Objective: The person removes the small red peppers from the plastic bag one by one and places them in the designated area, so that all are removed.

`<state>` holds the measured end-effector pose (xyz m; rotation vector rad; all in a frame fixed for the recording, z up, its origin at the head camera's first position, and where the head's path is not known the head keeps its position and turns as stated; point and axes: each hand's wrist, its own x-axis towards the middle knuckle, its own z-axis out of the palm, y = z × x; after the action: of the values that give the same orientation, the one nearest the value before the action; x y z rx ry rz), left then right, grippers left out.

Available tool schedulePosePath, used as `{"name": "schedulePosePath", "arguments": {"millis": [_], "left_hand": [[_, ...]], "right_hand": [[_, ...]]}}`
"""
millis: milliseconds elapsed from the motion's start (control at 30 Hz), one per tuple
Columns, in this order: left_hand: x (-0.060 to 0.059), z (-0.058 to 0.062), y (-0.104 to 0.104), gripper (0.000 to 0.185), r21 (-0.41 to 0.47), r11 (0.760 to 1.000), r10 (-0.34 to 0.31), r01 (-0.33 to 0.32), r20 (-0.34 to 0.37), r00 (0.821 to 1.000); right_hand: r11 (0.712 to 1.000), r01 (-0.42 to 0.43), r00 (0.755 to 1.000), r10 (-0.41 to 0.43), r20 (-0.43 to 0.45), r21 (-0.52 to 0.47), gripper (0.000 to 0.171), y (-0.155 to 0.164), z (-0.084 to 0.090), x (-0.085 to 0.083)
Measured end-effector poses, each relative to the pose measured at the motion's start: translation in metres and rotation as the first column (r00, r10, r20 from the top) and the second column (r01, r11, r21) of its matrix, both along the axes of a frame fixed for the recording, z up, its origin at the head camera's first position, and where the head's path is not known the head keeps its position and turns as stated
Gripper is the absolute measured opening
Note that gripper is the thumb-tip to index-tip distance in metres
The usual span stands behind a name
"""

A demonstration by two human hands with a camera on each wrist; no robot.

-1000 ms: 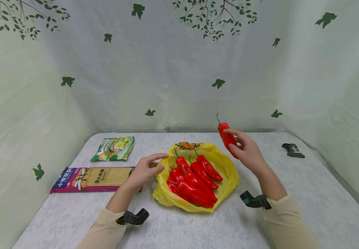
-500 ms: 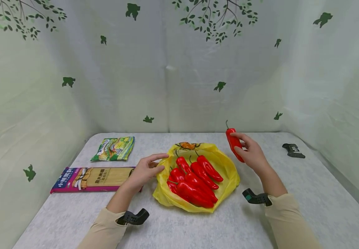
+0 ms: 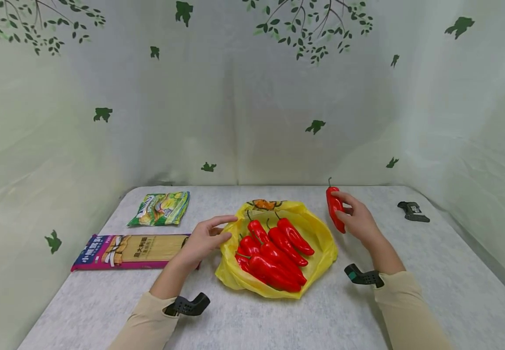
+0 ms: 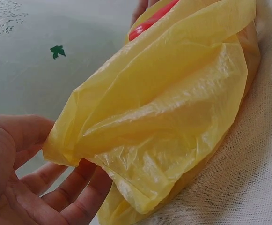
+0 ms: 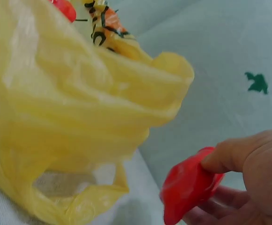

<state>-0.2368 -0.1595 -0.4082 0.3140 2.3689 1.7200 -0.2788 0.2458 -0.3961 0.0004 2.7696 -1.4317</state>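
A red pepper [image 3: 335, 210] stands nearly upright, stem up, right of centre in the head view, gripped by the right hand [image 3: 356, 219] with thumb and curled fingers round it, just beside the right edge of a yellow plastic bag [image 3: 322, 243]. That bag lies open at the middle of the tabletop [image 3: 432, 272] with a pile of red peppers [image 3: 274, 253] in it, and the left hand [image 3: 204, 240] rests at its left rim with fingers relaxed and extended, touching the plastic. Further left lie a long noodle packet [image 3: 132, 250] and, behind it, a green snack packet [image 3: 160, 209], while a small dark object [image 3: 413, 211] sits at the far right.
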Motion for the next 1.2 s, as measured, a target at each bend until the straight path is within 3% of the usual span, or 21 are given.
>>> {"name": "schedulePosePath", "arguments": {"millis": [300,667,1200], "left_hand": [[0.003,0.005,0.004,0.043,-0.004,1.0,0.003,-0.002,0.01,1.0],[0.003,0.006,0.004,0.043,-0.003,1.0,0.001,-0.001,0.014,1.0],[0.003,0.006,0.004,0.043,-0.008,1.0,0.005,-0.004,0.019,1.0]], "right_hand": [[1.0,-0.004,0.996,0.002,0.09,0.029,0.059,0.013,-0.013,-0.007],[0.999,-0.038,0.991,0.035,0.13,0.021,0.056,0.021,-0.023,-0.01],[0.999,-0.025,0.982,0.019,0.189,0.031,0.056,0.018,-0.02,-0.007]]}}
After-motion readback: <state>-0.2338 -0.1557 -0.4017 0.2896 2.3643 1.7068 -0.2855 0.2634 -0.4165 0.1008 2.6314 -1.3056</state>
